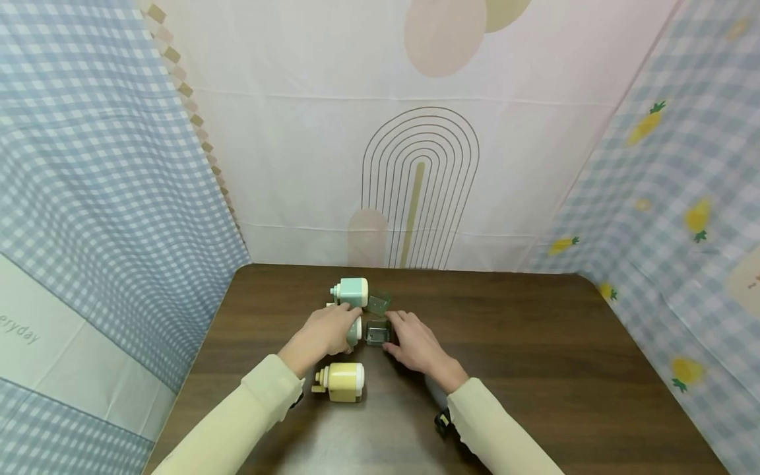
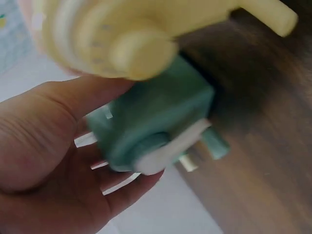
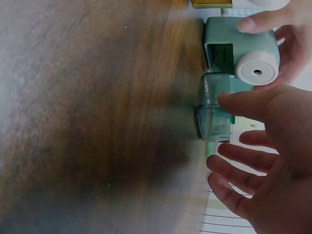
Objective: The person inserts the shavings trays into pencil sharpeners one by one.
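My left hand (image 1: 325, 333) grips a green crank pencil sharpener (image 3: 222, 36), thumb on one side and fingers round the other; its front, with a white round dial and an open drawer slot, faces right. Just right of it lies a clear grey-green sharpener drawer (image 1: 378, 334). At that drawer's right end is my right hand (image 1: 417, 344), thumb close to its near corner, the other fingers loosely spread past its far corner. Behind lies a second clear green drawer (image 1: 379, 303). The left wrist view shows the green sharpener's crank (image 2: 170, 146), slightly blurred.
A yellow pencil sharpener (image 1: 343, 381) stands nearest to me, left of centre. A mint-blue pencil sharpener (image 1: 353, 291) stands beyond my left hand. All rest on a dark wooden table (image 1: 534, 369), with patterned cloth (image 1: 285, 165) hanging at its back and sides.
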`<action>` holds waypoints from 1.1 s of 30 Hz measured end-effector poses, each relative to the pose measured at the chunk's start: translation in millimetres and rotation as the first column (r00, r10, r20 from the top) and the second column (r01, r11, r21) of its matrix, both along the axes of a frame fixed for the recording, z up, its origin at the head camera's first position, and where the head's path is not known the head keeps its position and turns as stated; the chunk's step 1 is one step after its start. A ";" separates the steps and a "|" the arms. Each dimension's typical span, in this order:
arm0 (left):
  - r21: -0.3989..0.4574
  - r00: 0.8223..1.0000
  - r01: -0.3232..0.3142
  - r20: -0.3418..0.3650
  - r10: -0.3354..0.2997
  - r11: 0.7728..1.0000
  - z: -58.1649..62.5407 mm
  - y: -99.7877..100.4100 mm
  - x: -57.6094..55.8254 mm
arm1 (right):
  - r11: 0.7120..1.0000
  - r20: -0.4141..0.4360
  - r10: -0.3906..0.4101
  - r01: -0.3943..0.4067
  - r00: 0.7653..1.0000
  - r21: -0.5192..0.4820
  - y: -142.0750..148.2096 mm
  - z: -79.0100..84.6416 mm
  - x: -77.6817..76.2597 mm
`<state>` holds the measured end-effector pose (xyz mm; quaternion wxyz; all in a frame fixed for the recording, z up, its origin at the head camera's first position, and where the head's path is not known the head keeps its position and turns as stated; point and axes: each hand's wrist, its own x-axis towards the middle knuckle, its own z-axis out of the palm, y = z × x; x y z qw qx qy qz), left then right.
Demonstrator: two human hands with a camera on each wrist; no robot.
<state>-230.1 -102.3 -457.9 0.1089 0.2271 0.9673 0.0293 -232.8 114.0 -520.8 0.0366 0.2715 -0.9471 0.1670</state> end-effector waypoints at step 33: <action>0.038 0.998 0.025 0.062 -0.027 0.999 -11.7 -7.6 -7.2 | 0.990 0.109 0.097 -0.084 0.989 -0.115 -16.5 -8.2 -2.3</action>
